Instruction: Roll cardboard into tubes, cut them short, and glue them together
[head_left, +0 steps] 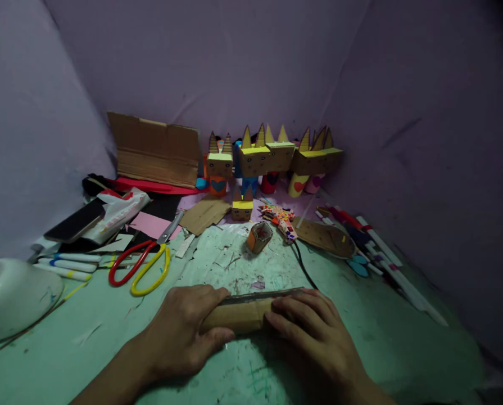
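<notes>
Looks like a home craft corner to me, not a proper workshop. Purple cloth (234, 56) is draped as walls all round, and the green surface (361, 315) is scuffed, scratched and littered with paper scraps. At 12 o'clock there's a row of little cardboard figures (272, 154) with pointy ears standing on coloured rolls, with a folded cardboard sheet (154, 149) at 11. Red and yellow scissors (139, 267) lie at 10, with pens (66, 264) and a phone (74, 220) out toward 9. A bunch of markers (386, 253) is strewn at 2, and a plain cardboard tube (238, 315) sits at 6.
</notes>
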`<state>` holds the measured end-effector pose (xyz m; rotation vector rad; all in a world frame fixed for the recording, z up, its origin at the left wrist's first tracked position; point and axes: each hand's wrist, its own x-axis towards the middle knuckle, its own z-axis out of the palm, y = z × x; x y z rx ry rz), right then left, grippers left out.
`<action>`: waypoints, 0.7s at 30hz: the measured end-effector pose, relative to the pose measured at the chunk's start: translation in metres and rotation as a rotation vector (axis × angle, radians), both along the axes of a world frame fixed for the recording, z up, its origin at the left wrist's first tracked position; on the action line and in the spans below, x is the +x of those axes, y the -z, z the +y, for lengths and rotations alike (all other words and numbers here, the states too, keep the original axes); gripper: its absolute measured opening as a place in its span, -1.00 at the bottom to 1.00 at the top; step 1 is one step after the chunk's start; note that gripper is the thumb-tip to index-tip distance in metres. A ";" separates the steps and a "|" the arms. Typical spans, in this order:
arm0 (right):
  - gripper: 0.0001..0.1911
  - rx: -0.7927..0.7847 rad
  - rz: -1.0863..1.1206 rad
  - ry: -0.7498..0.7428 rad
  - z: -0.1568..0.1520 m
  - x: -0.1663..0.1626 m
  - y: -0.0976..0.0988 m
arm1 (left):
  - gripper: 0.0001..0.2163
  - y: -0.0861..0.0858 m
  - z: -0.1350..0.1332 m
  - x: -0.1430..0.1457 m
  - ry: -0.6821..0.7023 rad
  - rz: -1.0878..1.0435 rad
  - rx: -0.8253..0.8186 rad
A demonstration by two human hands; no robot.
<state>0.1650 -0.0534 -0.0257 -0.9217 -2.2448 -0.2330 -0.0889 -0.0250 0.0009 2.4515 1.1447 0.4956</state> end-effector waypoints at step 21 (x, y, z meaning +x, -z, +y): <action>-0.77 -0.062 -0.025 -0.005 0.026 -0.001 0.009 | -0.79 0.017 0.005 0.013 -0.069 0.068 0.624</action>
